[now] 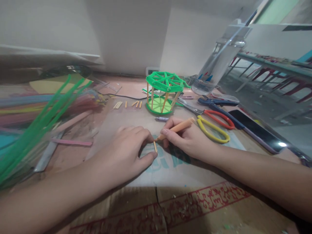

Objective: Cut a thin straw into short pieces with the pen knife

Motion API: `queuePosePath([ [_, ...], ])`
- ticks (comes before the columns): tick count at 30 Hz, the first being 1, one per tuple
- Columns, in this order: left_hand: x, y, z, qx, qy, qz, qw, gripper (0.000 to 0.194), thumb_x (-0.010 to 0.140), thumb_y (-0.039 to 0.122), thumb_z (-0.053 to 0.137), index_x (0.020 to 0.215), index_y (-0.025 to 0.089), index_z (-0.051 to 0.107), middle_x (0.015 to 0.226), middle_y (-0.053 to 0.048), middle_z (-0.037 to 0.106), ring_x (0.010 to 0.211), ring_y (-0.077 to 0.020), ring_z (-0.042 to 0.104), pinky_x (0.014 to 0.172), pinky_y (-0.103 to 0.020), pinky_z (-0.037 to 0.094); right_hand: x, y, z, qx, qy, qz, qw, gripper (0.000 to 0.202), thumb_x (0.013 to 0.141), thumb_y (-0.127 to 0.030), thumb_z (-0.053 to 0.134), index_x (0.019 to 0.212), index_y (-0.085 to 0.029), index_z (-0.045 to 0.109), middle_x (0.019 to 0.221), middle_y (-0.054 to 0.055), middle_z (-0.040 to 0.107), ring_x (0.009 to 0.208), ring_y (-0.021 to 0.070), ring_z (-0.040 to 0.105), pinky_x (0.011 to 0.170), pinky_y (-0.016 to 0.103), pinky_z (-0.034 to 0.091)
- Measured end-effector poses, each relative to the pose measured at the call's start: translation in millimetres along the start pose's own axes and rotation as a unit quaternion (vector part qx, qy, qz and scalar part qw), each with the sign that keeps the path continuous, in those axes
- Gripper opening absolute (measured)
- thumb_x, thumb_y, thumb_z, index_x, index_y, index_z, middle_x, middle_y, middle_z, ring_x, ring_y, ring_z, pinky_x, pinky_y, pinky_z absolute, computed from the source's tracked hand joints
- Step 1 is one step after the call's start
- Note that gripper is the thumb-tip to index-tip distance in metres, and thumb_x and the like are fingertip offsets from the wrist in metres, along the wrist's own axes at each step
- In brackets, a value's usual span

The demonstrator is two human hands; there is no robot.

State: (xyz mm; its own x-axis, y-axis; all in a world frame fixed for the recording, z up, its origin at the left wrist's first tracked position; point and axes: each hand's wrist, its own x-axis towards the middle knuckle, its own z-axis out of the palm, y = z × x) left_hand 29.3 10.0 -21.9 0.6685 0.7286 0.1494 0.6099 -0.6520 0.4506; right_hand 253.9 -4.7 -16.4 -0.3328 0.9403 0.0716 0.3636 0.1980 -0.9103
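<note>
My left hand [131,146] pinches a short pale stick [155,147] between thumb and forefinger, just above a whitish sheet [136,177]. An orange marker [180,126] is gripped in my right hand [187,136], its tip touching or very near the stick's upper end. Behind both hands stands a round frame [164,92] with green fuzzy top and base joined by upright sticks. Several short sticks [117,105] lie on the table to the left of the frame.
Scissors [216,130] with red and yellow handles, blue pliers [219,102] and a dark phone [253,130] lie at right. A clear bottle [214,65] stands behind them. Green pipe cleaners [41,136] and other coloured strips fill the left. A purple pen [161,119] lies before the frame.
</note>
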Motion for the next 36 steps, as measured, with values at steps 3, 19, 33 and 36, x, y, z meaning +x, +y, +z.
queuePosePath([
  [3,0.1,-0.3,1.8,0.004,0.010,0.003,1.000,0.018,0.091,0.038,0.062,0.097,0.022,0.066,0.091,-0.005,0.070,0.091,-0.0296,0.065,0.090,-0.047,0.046,-0.3,-1.5,0.6,-0.001,-0.006,0.000,1.000,0.027,0.101,-0.043,0.065,0.087,-0.022,0.056,0.068,-0.001,0.070,0.063,0.0148,0.064,0.063,0.028,0.049],
  [19,4.1,-2.1,5.8,0.010,0.011,-0.017,1.000,0.020,0.085,0.038,0.067,0.097,0.021,0.067,0.093,-0.006,0.072,0.096,-0.0309,0.066,0.091,-0.048,0.049,0.2,-4.7,-0.1,0.007,-0.013,0.019,1.000,0.029,0.099,-0.046,0.066,0.085,-0.023,0.054,0.066,0.000,0.070,0.062,0.0156,0.065,0.062,0.029,0.051],
  [33,5.1,-0.2,4.5,0.021,0.005,-0.019,1.000,0.019,0.085,0.037,0.067,0.096,0.022,0.066,0.091,-0.005,0.071,0.096,-0.0305,0.067,0.093,-0.048,0.049,1.2,-0.5,0.3,-0.023,0.012,0.004,1.000,0.022,0.101,-0.038,0.062,0.086,-0.023,0.055,0.067,-0.001,0.070,0.063,0.0152,0.066,0.065,0.029,0.050],
  [36,4.9,-0.6,4.8,0.024,0.009,-0.016,1.000,0.020,0.085,0.038,0.068,0.096,0.022,0.066,0.091,-0.005,0.072,0.096,-0.0300,0.067,0.092,-0.047,0.050,1.7,-0.1,-0.1,-0.016,0.007,0.002,1.000,0.023,0.101,-0.039,0.062,0.087,-0.023,0.055,0.067,-0.001,0.070,0.064,0.0155,0.066,0.066,0.030,0.051],
])
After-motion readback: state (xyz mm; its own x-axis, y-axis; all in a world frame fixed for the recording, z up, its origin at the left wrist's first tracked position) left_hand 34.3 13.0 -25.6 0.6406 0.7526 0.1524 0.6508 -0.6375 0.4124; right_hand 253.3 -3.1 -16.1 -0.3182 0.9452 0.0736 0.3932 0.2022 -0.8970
